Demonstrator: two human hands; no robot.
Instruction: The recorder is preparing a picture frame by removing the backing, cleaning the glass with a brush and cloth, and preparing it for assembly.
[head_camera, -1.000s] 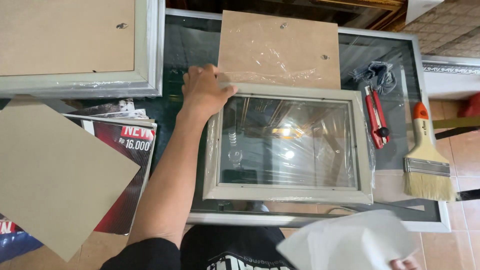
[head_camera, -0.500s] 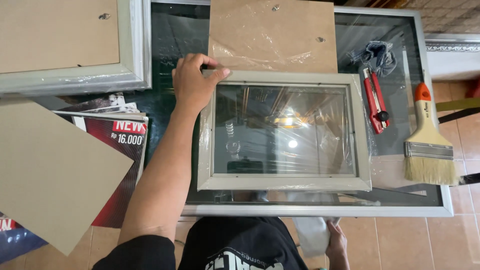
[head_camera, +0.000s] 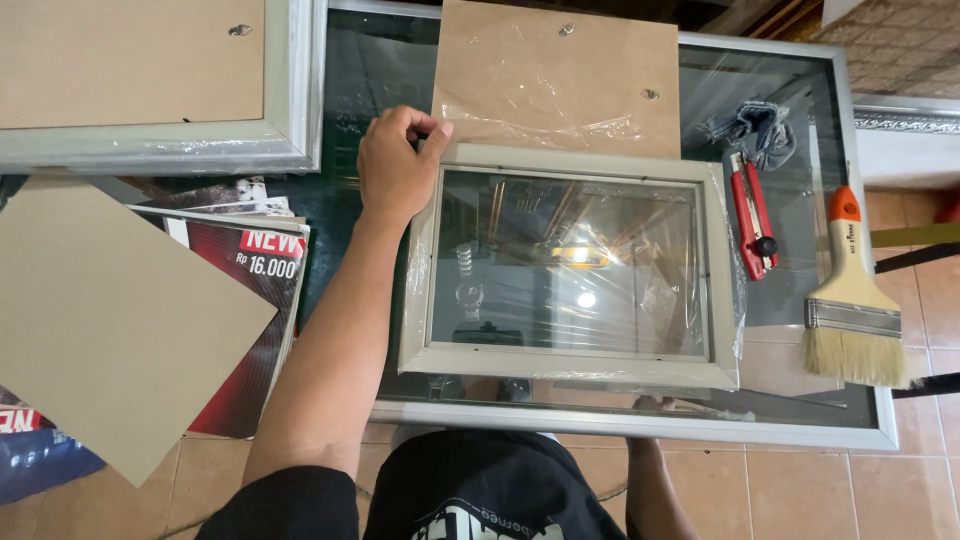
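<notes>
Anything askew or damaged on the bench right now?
Nothing damaged. The small pale frame lies slightly crooked on the glass table, its clear plastic wrap wrinkled and loose at the edges. Left hand grips its top-left corner.

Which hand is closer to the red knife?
The left. The left hand grips the top left corner of the small frame, far across from the red utility knife. The right hand is hidden under the glass table, so distance is unclear.
</notes>
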